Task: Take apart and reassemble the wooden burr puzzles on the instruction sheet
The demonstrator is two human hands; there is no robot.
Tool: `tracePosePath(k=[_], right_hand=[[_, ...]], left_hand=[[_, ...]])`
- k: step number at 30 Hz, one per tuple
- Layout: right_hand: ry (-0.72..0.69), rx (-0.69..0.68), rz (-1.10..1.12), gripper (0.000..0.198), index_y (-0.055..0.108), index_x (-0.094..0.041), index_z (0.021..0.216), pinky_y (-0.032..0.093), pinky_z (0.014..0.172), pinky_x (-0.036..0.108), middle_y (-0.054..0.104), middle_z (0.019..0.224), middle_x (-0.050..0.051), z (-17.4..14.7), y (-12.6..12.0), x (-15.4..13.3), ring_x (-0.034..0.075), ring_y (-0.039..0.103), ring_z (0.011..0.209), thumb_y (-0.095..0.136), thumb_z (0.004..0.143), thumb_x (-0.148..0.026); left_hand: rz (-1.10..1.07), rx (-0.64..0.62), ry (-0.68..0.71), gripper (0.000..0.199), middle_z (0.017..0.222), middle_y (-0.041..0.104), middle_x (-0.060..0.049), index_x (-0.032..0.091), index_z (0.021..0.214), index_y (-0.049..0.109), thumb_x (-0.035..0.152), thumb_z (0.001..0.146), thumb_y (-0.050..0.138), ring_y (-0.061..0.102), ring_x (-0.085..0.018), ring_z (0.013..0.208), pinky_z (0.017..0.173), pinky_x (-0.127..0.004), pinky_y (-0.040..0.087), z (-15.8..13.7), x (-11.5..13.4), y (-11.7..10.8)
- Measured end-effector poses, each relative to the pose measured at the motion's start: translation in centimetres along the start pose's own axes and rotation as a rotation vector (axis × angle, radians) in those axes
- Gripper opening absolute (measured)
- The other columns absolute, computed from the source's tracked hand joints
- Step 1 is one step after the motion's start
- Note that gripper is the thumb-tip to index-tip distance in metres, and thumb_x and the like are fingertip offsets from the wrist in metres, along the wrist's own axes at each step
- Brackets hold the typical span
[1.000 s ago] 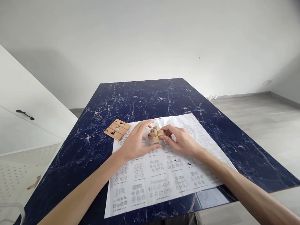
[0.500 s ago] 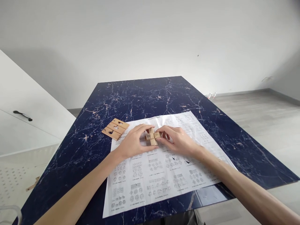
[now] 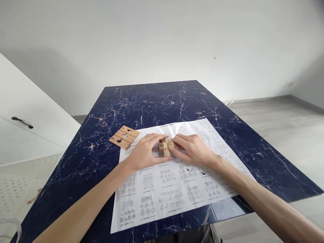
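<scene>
A small wooden burr puzzle (image 3: 165, 146) of crossed, numbered blocks is between my hands, over the printed sheet. My left hand (image 3: 144, 152) closes on it, thumb at the near end and fingers at the far end. From the right, my right hand (image 3: 191, 149) pinches the block marked 1 that juts out on that side. A "2" shows on the top block. Under my hands lies the creased white instruction sheet (image 3: 149, 221), printed with rows of puzzle diagrams. My fingers partly hide the puzzle's sides.
Left of my left hand, several flat wooden pieces with cut-outs (image 3: 124, 136) lie side by side, overlapping the sheet's corner. Everything rests on a dark blue marbled table (image 3: 149, 104). A white cabinet (image 3: 30, 108) stands at the left.
My right fingers have shifted slightly on the block marked 1, so more of its face shows. My left hand keeps its grip on the puzzle.
</scene>
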State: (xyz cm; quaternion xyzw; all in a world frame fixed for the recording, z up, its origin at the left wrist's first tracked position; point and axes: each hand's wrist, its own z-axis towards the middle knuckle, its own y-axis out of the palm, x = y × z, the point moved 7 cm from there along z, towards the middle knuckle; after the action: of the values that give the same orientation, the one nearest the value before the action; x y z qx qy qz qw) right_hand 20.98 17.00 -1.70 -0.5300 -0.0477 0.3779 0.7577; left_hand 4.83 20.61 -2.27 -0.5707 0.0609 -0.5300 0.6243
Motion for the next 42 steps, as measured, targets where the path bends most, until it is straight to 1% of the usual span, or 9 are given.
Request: tracePosePath(k=[9,14,19,22,24,29,33,38,42], right_hand=[[0.003,0.011,0.033,0.03,0.047,-0.023,0.08,0.028,0.052,0.032,0.056,0.069,0.0,-0.1,0.1,0.0,0.012,0.037,0.053,0.048,0.107,-0.036],[0.018,0.0,0.043,0.03,0.045,-0.024,0.08,0.028,0.052,0.032,0.056,0.068,0.0,-0.2,0.2,0.1,0.012,0.036,0.052,0.048,0.107,-0.037],[0.11,-0.039,0.134,0.03,0.044,-0.024,0.084,0.03,0.052,0.031,0.058,0.067,-0.001,-0.4,0.5,0.7,0.012,0.039,0.051,0.049,0.107,-0.042],[0.141,-0.044,0.193,0.033,0.043,-0.025,0.083,0.031,0.052,0.032,0.057,0.064,-0.002,-0.4,0.4,0.8,0.012,0.042,0.051,0.048,0.108,-0.046],[0.148,-0.055,0.209,0.034,0.044,-0.025,0.083,0.032,0.053,0.032,0.057,0.064,-0.002,-0.4,0.6,0.7,0.012,0.043,0.051,0.045,0.11,-0.044],[0.146,-0.062,0.188,0.031,0.049,-0.023,0.085,0.033,0.054,0.031,0.059,0.068,-0.001,-0.5,0.8,0.8,0.012,0.044,0.053,0.042,0.111,-0.039],[0.151,-0.07,0.196,0.031,0.049,-0.023,0.086,0.034,0.055,0.031,0.058,0.069,-0.001,-0.6,0.9,1.0,0.012,0.044,0.054,0.042,0.112,-0.038],[0.152,-0.082,0.198,0.033,0.047,-0.023,0.084,0.031,0.052,0.03,0.055,0.066,-0.002,-0.6,1.2,1.0,0.012,0.042,0.052,0.041,0.112,-0.04],[0.157,-0.031,0.19,0.032,0.046,-0.024,0.083,0.033,0.053,0.031,0.058,0.067,0.0,-0.6,0.9,1.0,0.013,0.043,0.052,0.043,0.111,-0.04]], left_hand=[[0.001,0.025,0.044,0.068,0.132,0.075,-0.011,0.025,0.142,0.064,0.06,0.087,0.083,0.071,-0.033,0.122,0.105,-0.052,0.059,-0.1,0.3,0.0],[0.013,0.046,0.084,0.065,0.128,0.076,-0.011,0.024,0.139,0.064,0.058,0.088,0.084,0.072,-0.033,0.119,0.104,-0.052,0.059,0.0,0.5,0.1],[0.097,0.144,0.153,0.062,0.125,0.077,-0.011,0.023,0.14,0.062,0.056,0.092,0.081,0.074,-0.031,0.114,0.101,-0.051,0.06,-0.2,1.1,-0.5],[0.171,0.188,0.236,0.058,0.13,0.076,-0.012,0.023,0.144,0.059,0.054,0.098,0.075,0.073,-0.031,0.117,0.102,-0.051,0.06,-0.4,2.0,-0.7],[0.196,0.198,0.262,0.057,0.13,0.076,-0.012,0.023,0.145,0.058,0.054,0.099,0.074,0.073,-0.031,0.118,0.103,-0.051,0.06,-0.5,2.3,-0.8],[0.21,0.226,0.248,0.058,0.125,0.078,-0.012,0.023,0.142,0.062,0.058,0.097,0.074,0.076,-0.031,0.113,0.101,-0.051,0.062,-0.5,2.1,-0.8],[0.198,0.235,0.251,0.059,0.119,0.08,-0.011,0.021,0.139,0.064,0.058,0.095,0.077,0.076,-0.031,0.11,0.1,-0.05,0.062,-0.4,2.1,-0.8],[0.17,0.182,0.213,0.06,0.123,0.079,-0.011,0.023,0.141,0.064,0.059,0.094,0.077,0.075,-0.032,0.114,0.103,-0.053,0.06,-0.2,1.8,-0.6],[0.148,0.199,0.213,0.062,0.124,0.079,-0.011,0.023,0.142,0.063,0.057,0.093,0.079,0.075,-0.032,0.114,0.103,-0.053,0.06,-0.3,1.8,-0.7]])
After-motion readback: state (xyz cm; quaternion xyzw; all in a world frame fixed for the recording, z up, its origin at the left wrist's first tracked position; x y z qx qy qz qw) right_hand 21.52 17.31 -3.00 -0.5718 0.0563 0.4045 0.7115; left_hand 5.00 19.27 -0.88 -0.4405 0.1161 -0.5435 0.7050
